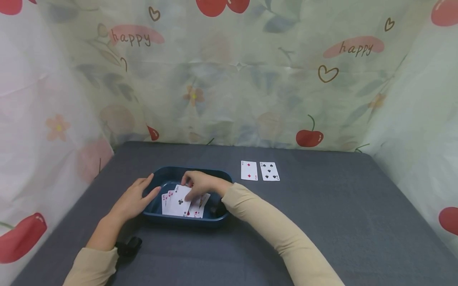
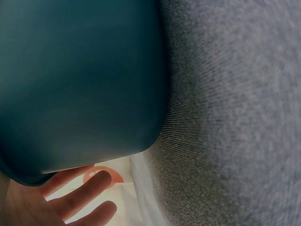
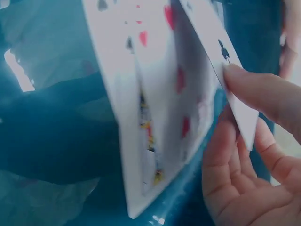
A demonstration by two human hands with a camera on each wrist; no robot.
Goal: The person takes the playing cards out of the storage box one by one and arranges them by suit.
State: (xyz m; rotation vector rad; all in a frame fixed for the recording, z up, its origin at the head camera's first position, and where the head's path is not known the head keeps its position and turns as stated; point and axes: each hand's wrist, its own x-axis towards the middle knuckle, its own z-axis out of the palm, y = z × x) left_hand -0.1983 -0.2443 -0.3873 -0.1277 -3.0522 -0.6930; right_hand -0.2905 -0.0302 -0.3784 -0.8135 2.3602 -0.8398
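Observation:
A dark blue tray (image 1: 186, 221) stands on the table with several playing cards (image 3: 162, 117) fanned out in it, hearts and a picture card among them. My right hand (image 1: 202, 183) reaches into the tray and pinches one white playing card (image 1: 180, 201) between thumb and fingers. That card bears a single black club in its middle and is tilted up from the others in the right wrist view. My left hand (image 1: 133, 198) is at the tray's left end, fingers spread; in the left wrist view its fingers (image 2: 87, 190) extend past the tray's rim.
Two face-up cards lie side by side behind and right of the tray: a two of diamonds (image 1: 249, 170) and a five of spades (image 1: 269, 171). A dark grey cloth (image 1: 322, 206) covers the table. Printed curtains (image 1: 229, 103) hang at the back and sides.

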